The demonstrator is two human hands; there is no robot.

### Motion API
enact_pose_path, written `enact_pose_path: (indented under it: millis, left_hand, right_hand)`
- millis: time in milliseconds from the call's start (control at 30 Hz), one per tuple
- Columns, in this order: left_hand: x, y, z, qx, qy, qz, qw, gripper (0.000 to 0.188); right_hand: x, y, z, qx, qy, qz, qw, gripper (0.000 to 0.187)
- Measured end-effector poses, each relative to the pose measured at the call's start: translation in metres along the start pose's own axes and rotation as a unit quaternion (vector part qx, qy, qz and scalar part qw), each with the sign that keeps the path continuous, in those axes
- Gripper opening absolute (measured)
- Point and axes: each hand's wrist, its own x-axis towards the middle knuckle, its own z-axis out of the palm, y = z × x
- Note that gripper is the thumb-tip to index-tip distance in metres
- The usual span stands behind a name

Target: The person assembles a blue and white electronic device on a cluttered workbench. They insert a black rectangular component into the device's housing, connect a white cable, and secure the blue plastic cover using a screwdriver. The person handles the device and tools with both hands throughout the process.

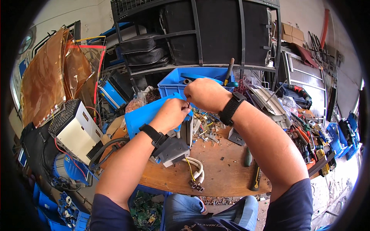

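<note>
My left hand (170, 114) is closed over the right end of a blue casing (140, 117), its fingertips pinched together. My right hand (206, 94) is closed just above and to the right, its fingers meeting those of the left. A small dark piece shows between the fingertips, too little of it to name. Beneath my left wrist is a grey metal part (172, 151) of the same unit, tilted on the wooden table (223, 169). Pale cables (199, 169) and a thin yellow wire (189, 167) run from it to dark terminals (196, 187).
Behind my hands stands a blue crate (167, 90) with a long-handled tool (229, 71) in it. Metal scraps (208, 129) litter the table. A green-handled tool (248, 157) and a black-yellow tool (255, 179) lie near my right forearm. Pliers and other hand tools (302, 134) crowd the right.
</note>
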Motion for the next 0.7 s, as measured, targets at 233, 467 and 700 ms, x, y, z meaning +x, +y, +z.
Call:
enact_pose_path:
  millis: [233,467,700]
  left_hand:
    - [-0.004,0.006,-0.002,0.028,0.026,-0.014,0.999,0.018]
    - [-0.007,0.013,0.004,0.081,0.097,0.014,0.992,0.018]
    - [-0.007,0.014,0.014,0.057,0.157,-0.013,0.986,0.013]
  right_hand:
    - [-0.001,-0.004,-0.004,0.075,0.07,0.062,0.993,0.024]
    - [-0.005,-0.013,-0.013,0.131,0.095,0.192,0.968,0.038]
    - [-0.007,-0.021,0.001,0.271,0.048,0.227,0.934,0.034]
